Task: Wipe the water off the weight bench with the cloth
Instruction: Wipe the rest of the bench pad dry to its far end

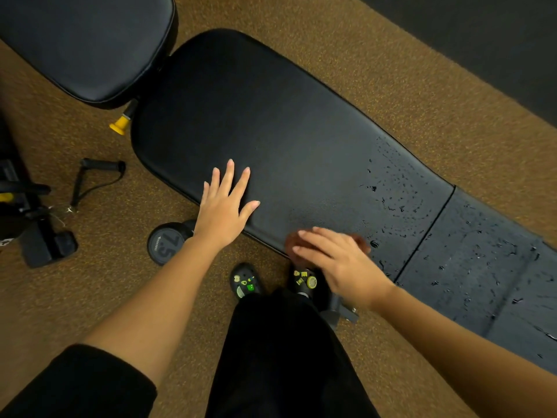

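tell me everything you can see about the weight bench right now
The weight bench has a long black pad that looks like smooth vinyl. It lies flat and runs diagonally over speckled brown flooring. A seam crosses it toward the right end. On the right part sit water droplets; the left part shows none. The left hand rests flat on its near edge, and the right hand presses a reddish-brown cloth onto it beside the drops.

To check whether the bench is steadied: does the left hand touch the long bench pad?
Touching. The head view shows the left hand lying flat, fingers spread, on the long bench pad near its edge; no gap shows.
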Available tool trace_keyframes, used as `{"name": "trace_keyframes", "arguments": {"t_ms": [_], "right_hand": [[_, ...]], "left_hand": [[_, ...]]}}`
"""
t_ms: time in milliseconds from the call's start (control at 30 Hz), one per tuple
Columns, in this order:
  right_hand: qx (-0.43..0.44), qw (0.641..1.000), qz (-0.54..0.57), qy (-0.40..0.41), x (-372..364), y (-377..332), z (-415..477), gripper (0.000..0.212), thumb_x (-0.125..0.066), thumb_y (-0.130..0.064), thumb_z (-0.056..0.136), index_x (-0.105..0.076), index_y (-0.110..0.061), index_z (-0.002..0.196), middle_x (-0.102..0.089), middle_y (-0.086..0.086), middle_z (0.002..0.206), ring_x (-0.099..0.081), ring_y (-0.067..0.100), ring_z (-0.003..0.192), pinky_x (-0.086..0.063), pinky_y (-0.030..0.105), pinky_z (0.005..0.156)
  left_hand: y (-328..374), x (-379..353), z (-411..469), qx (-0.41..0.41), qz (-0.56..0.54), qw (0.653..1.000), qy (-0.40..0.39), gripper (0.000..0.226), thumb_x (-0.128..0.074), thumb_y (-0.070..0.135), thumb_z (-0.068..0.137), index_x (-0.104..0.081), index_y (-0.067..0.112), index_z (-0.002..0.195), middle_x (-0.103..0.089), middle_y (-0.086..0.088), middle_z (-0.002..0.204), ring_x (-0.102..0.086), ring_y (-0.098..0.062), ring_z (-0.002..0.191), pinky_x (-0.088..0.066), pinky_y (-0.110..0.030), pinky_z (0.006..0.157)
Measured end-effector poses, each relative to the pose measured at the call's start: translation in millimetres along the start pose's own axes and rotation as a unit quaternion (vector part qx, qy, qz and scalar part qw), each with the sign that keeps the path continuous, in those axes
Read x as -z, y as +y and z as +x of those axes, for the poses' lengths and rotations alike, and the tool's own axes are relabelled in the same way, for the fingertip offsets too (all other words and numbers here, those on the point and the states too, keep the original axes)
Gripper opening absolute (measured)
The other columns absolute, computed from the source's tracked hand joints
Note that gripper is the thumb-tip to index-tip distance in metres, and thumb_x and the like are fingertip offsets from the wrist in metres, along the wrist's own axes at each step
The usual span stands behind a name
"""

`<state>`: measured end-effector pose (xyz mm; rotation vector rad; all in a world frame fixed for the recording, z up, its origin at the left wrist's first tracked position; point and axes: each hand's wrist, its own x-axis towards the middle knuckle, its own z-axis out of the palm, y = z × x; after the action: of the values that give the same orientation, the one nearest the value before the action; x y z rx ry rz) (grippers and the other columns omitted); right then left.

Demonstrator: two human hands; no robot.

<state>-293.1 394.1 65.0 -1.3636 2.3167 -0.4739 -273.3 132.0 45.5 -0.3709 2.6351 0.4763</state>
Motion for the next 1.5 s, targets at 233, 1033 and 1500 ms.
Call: {"name": "trace_keyframes", "arguments": {"t_ms": [233, 1033, 1500], "right_hand": [[-0.084, 0.993, 0.018, 0.08, 3, 2, 42, 0.062, -0.064, 0.013, 0.069, -0.055, -0.005, 0.128, -0.047, 0.017, 0.139, -0.038, 0.038, 0.132, -0.034, 0.046, 0.104], [-0.094, 0.993, 0.037, 0.065, -14, -15, -22, 0.063, -0.06, 0.009, 0.069, -0.053, -0.008, 0.129, -0.045, 0.013, 0.141, -0.03, 0.03, 0.135, -0.031, 0.043, 0.108], [-0.238, 0.957, 0.028, 0.164, -1, 3, -10, 0.051, -0.049, 0.004, 0.081, -0.049, -0.002, 0.132, -0.044, 0.02, 0.14, -0.036, 0.039, 0.132, -0.031, 0.045, 0.107]], "left_hand": [[1, -1, -1, 0.011, -0.006, 1.0, -0.008, 0.065, -0.035, 0.045, 0.096, -0.003, 0.025, 0.149, 0.01, -0.006, 0.157, 0.009, -0.031, 0.143, -0.001, -0.046, 0.115], [20, 7, -2, 0.034, -0.11, 0.993, 0.001, 0.063, -0.042, 0.04, 0.096, -0.012, 0.025, 0.149, 0.008, -0.006, 0.157, 0.01, -0.03, 0.143, 0.004, -0.044, 0.115], [102, 3, 14, -0.145, 0.042, 0.983, -0.108, 0.089, -0.053, 0.052, 0.086, 0.005, 0.026, 0.149, 0.02, -0.006, 0.155, 0.014, -0.032, 0.142, 0.003, -0.046, 0.114]]}}
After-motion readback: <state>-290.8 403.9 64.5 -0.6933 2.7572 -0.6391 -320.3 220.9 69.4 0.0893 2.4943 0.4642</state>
